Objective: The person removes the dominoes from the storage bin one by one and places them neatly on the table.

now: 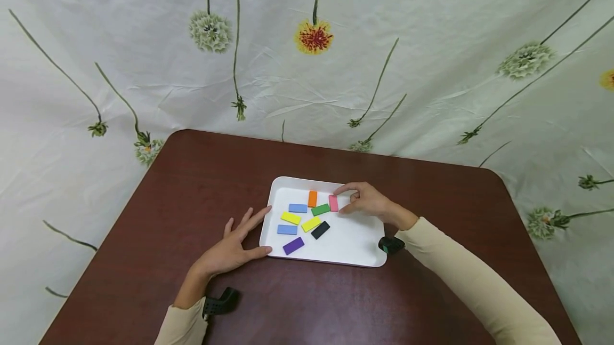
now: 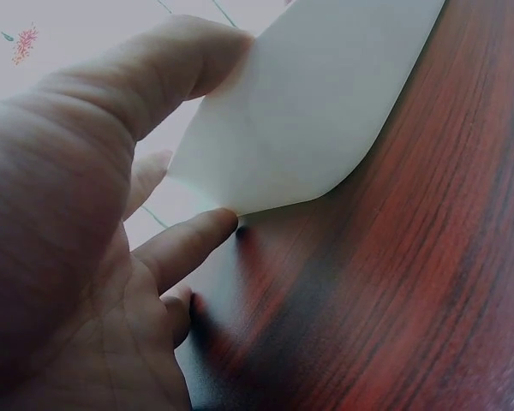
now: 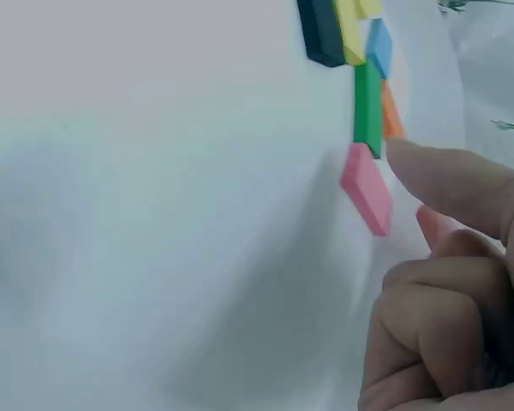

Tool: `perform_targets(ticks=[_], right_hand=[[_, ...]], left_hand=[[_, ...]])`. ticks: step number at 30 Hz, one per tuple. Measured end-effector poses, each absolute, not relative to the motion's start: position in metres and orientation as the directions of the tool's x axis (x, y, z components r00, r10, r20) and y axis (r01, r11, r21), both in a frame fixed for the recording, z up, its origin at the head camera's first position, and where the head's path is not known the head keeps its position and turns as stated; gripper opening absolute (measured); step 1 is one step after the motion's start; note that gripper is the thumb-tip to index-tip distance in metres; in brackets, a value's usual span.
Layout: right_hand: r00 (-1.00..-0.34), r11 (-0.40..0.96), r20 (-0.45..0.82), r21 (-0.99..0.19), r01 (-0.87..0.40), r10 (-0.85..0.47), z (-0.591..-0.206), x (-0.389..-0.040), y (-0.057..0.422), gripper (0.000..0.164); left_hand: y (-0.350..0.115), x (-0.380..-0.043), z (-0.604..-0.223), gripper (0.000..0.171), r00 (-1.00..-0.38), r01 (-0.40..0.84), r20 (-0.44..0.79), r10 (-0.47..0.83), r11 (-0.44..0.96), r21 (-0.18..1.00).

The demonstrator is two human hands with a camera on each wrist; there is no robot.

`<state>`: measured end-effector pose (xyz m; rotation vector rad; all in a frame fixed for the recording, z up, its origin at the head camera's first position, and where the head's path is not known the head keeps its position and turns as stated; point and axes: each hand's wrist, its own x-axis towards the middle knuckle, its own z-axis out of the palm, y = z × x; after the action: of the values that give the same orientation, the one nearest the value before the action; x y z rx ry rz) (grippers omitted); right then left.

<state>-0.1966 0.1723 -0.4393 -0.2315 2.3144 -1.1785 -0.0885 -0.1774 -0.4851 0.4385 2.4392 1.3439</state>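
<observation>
A white tray (image 1: 355, 246) lies on the table, holding several flat rectangular blocks. My right hand (image 1: 368, 201) is over its far right part, thumb and index finger parted around the ends of a pink block (image 1: 333, 203). In the right wrist view the pink block (image 3: 367, 188) lies on the tray beside the thumb, and the other fingers curl toward the palm. My left hand (image 1: 232, 249), fingers spread, touches the tray's left side with thumb and fingertips. The left wrist view shows the thumb (image 2: 214, 56) against the tray's wall (image 2: 300, 111).
Near the pink block lie a green block (image 1: 321, 209) and an orange block (image 1: 313, 199). Blue, yellow, black (image 1: 320, 230) and purple (image 1: 293, 246) blocks spread leftward. The dark red-brown table (image 1: 312, 302) has a flower-printed white cloth (image 1: 268, 73) behind it.
</observation>
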Motion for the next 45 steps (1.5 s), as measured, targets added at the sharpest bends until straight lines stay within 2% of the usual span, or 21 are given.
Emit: perform_targets(ticks=[7,17,28,45], right_hand=[[-0.878,0.618,-0.368,-0.778,0.11,-0.307,-0.452,-0.195,0.163,0.052],[-0.87,0.643,-0.382,-0.759,0.103,-0.311,-0.453,-0.191,0.156,0.055],[-0.892,0.704,-0.321,-0.71,0.004,-0.318,-0.451,-0.192,0.156,0.051],[-0.927,0.615,-0.221,-0.788,-0.014,-0.303,-0.42,-0.198,0.211,0.047]], left_hand=[[-0.177,-0.088,-0.485,0.088,-0.902,0.108,-0.131,0.412,0.508,0.854],[-0.178,-0.088,-0.484,0.087,-0.901,0.109,-0.131,0.413,0.508,0.854],[-0.177,-0.089,-0.485,0.088,-0.901,0.112,-0.128,0.414,0.508,0.854],[-0.176,-0.089,-0.483,0.088,-0.902,0.103,-0.136,0.411,0.51,0.854]])
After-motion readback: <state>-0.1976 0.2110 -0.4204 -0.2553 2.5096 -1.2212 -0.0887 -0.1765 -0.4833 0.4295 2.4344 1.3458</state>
